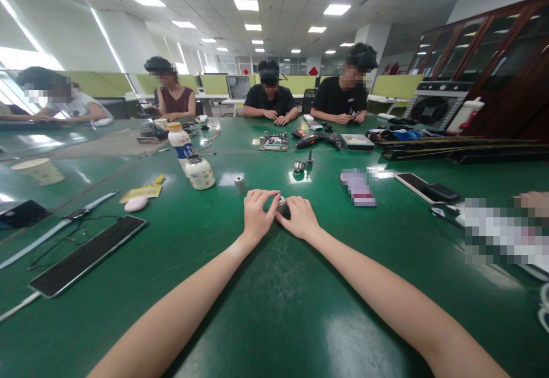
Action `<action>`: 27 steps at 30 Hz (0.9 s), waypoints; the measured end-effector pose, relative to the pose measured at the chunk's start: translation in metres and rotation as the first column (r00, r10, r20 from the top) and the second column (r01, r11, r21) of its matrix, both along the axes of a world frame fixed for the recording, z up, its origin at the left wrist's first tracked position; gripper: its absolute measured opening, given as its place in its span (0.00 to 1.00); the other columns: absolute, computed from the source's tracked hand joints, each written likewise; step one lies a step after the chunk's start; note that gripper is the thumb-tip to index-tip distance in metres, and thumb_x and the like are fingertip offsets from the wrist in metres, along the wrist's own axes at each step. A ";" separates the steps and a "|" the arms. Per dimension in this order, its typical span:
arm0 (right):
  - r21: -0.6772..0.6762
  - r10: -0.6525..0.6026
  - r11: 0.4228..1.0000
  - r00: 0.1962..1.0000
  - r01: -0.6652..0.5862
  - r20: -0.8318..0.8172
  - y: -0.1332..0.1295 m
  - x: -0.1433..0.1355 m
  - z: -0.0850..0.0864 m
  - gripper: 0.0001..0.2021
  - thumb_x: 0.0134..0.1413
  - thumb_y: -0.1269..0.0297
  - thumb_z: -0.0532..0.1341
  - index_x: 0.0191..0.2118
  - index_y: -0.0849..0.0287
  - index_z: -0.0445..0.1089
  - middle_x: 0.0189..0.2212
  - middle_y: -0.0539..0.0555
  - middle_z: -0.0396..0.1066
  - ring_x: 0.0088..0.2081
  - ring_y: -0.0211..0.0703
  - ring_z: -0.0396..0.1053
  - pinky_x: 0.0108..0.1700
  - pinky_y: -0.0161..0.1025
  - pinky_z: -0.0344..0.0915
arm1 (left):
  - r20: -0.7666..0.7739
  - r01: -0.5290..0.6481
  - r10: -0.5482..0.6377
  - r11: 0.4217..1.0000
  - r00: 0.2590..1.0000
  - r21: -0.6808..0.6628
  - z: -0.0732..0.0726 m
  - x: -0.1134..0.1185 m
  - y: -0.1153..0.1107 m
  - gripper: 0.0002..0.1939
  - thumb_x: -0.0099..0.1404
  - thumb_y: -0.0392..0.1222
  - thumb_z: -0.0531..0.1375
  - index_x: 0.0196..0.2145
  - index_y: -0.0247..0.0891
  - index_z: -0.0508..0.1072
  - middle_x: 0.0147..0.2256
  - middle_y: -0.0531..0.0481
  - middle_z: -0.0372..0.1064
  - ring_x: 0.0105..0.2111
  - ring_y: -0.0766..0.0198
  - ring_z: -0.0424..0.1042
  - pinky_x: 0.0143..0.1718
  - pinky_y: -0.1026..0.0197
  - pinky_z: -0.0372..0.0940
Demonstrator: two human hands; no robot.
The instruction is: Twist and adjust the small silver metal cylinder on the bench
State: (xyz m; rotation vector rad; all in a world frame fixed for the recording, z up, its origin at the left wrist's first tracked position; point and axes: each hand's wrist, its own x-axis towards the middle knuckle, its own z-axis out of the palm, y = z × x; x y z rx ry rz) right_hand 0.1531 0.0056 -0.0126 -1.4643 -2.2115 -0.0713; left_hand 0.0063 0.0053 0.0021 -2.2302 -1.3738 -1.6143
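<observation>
The green worktop runs beneath both forearms, likely giving them steady support. The left hand and right hand converge, their fingers curved inward around a small upright cylinder. Left of and beyond the left fingers stands a patterned jar, leaving elbow room. Nearer those fingertips, just beyond them, is a second metal cylinder, within easy reach. Smallest, the silver cylinder sits between both hands' fingers, probably for steadying; whether either set actually pinches it, I cannot tell.
</observation>
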 end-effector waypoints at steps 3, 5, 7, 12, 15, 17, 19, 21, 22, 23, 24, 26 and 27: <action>-0.002 0.000 1.000 1.000 0.000 0.001 0.000 0.000 0.001 0.18 0.60 0.51 0.56 0.44 0.63 0.68 0.43 0.59 0.71 0.46 0.50 0.64 0.48 0.45 0.57 | -0.039 0.022 -0.025 0.998 0.999 -0.056 0.000 0.000 0.001 0.09 0.66 0.44 0.58 0.41 0.44 0.77 0.35 0.50 0.75 0.40 0.59 0.67 0.46 0.53 0.61; -0.004 0.001 1.000 1.000 -0.001 0.001 0.000 0.000 0.001 0.18 0.60 0.51 0.56 0.45 0.63 0.68 0.43 0.60 0.71 0.46 0.50 0.64 0.48 0.45 0.57 | -0.056 0.031 -0.036 0.995 0.998 -0.097 -0.001 -0.001 0.001 0.10 0.66 0.45 0.58 0.40 0.44 0.78 0.35 0.50 0.75 0.40 0.58 0.67 0.46 0.53 0.61; -0.005 0.000 1.000 1.000 0.000 0.002 -0.001 0.000 0.001 0.18 0.60 0.52 0.56 0.45 0.63 0.68 0.43 0.60 0.71 0.46 0.50 0.64 0.48 0.45 0.57 | -0.058 0.031 -0.039 0.992 0.998 -0.121 -0.002 -0.001 0.002 0.10 0.67 0.45 0.57 0.40 0.43 0.78 0.36 0.49 0.76 0.40 0.58 0.67 0.46 0.53 0.62; -0.002 0.000 1.000 1.000 0.000 0.003 0.000 0.000 0.001 0.17 0.60 0.52 0.56 0.43 0.62 0.68 0.43 0.60 0.71 0.46 0.51 0.64 0.48 0.45 0.58 | -0.042 0.036 -0.042 0.991 0.998 -0.128 -0.001 0.000 0.001 0.11 0.66 0.44 0.57 0.43 0.43 0.77 0.38 0.49 0.76 0.42 0.58 0.68 0.47 0.52 0.62; -0.007 0.001 1.000 1.000 -0.001 0.003 0.000 0.000 0.001 0.16 0.60 0.53 0.56 0.44 0.62 0.68 0.43 0.60 0.71 0.46 0.50 0.64 0.48 0.45 0.58 | -0.043 0.033 -0.039 0.989 0.998 -0.141 -0.001 0.000 0.001 0.11 0.66 0.44 0.58 0.44 0.43 0.77 0.38 0.49 0.75 0.42 0.58 0.67 0.47 0.52 0.62; -0.012 0.003 1.000 1.000 -0.003 0.002 0.000 0.000 0.000 0.16 0.60 0.53 0.56 0.44 0.62 0.67 0.43 0.60 0.71 0.46 0.50 0.64 0.48 0.45 0.58 | -0.058 0.031 -0.041 0.988 0.997 -0.152 -0.001 0.000 0.002 0.11 0.66 0.45 0.58 0.43 0.44 0.77 0.38 0.48 0.75 0.42 0.57 0.67 0.47 0.51 0.62; -0.016 0.005 1.000 1.000 -0.005 0.001 0.000 0.000 0.000 0.16 0.60 0.54 0.56 0.45 0.62 0.67 0.43 0.60 0.70 0.46 0.50 0.64 0.49 0.45 0.58 | -0.068 0.026 -0.036 0.988 0.997 -0.151 -0.001 0.000 0.001 0.11 0.66 0.45 0.58 0.43 0.44 0.78 0.38 0.48 0.75 0.42 0.57 0.67 0.47 0.51 0.63; -0.021 0.006 1.000 1.000 -0.006 0.002 0.000 0.000 0.000 0.17 0.60 0.53 0.56 0.45 0.62 0.67 0.44 0.60 0.70 0.46 0.50 0.64 0.49 0.45 0.58 | -0.070 0.017 -0.026 0.991 0.997 -0.136 0.000 0.000 0.000 0.12 0.66 0.45 0.58 0.45 0.44 0.77 0.40 0.48 0.75 0.43 0.57 0.67 0.48 0.51 0.63; -0.024 0.006 1.000 1.000 -0.006 0.005 0.001 0.000 0.000 0.17 0.60 0.53 0.56 0.46 0.62 0.67 0.44 0.60 0.70 0.46 0.50 0.64 0.49 0.46 0.58 | -0.074 0.016 -0.026 0.992 0.997 -0.123 0.000 0.000 -0.001 0.12 0.66 0.44 0.58 0.46 0.44 0.77 0.41 0.48 0.75 0.44 0.57 0.67 0.49 0.50 0.62; -0.028 0.007 1.000 1.000 -0.006 0.008 0.001 0.000 0.000 0.18 0.60 0.53 0.56 0.47 0.63 0.67 0.44 0.60 0.70 0.47 0.50 0.64 0.49 0.46 0.58 | -0.085 0.022 -0.031 0.994 0.996 -0.107 0.000 0.000 -0.002 0.13 0.66 0.44 0.58 0.46 0.45 0.76 0.42 0.48 0.76 0.45 0.57 0.67 0.50 0.50 0.62; -0.032 0.008 0.999 1.000 -0.007 0.010 0.001 0.000 0.000 0.18 0.60 0.54 0.56 0.47 0.63 0.67 0.45 0.61 0.70 0.47 0.51 0.64 0.49 0.46 0.57 | -0.103 0.035 -0.044 0.995 0.994 -0.089 0.000 0.000 -0.002 0.13 0.66 0.44 0.58 0.46 0.45 0.76 0.43 0.48 0.76 0.46 0.57 0.67 0.50 0.50 0.62; -0.039 0.012 0.999 1.000 -0.011 0.011 0.001 0.000 -0.001 0.19 0.60 0.55 0.56 0.49 0.64 0.67 0.46 0.61 0.69 0.48 0.51 0.63 0.50 0.46 0.57 | -0.163 0.068 -0.076 0.996 0.984 -0.054 0.000 0.001 -0.004 0.11 0.66 0.44 0.57 0.44 0.46 0.78 0.45 0.49 0.76 0.49 0.56 0.67 0.51 0.48 0.61; -0.043 0.013 0.999 1.000 -0.013 0.011 0.001 0.001 -0.001 0.19 0.59 0.55 0.57 0.49 0.64 0.67 0.46 0.61 0.69 0.48 0.51 0.63 0.50 0.46 0.57 | -0.195 0.081 -0.088 0.996 0.977 -0.042 -0.001 0.001 -0.004 0.11 0.66 0.44 0.57 0.42 0.46 0.78 0.46 0.49 0.76 0.50 0.55 0.67 0.51 0.48 0.61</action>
